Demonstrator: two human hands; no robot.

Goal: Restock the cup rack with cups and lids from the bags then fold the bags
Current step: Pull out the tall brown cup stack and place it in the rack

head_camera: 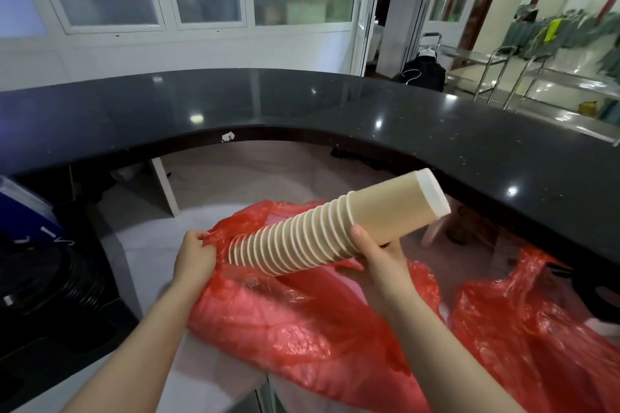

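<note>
1. Head view, the only view: right hand [379, 253] wraps its fingers under the stack of paper cups [322, 231], thumb on top at roughly mid-length. Likely gripped near the balance point so the stack stays level-ish and doesn't telescope apart.
2. Stack is tilted, base end up toward 2 o'clock, rim end down toward 8 o'clock. Rim end sits at the mouth of the red bag [295, 318], looks almost clear of it.
3. Left hand [194, 256] pinches the bag's edge at the stack's 9 o'clock. Probable reason: pins the film and holds the mouth open so the bag doesn't drag along with the cups.
4. Bag lies slumped on the lower work surface [147, 261]; plastic is thin, will snag on rims.
5. Second red bag [523, 322] at 4 o'clock of the first, untouched, contents unclear.
6. Black counter [302, 104] arcs across at 12 o'clock, above and behind the stack.
7. Cup rack not visible in frame. Judgement: early stage, unloading; bag folding not started.
</note>
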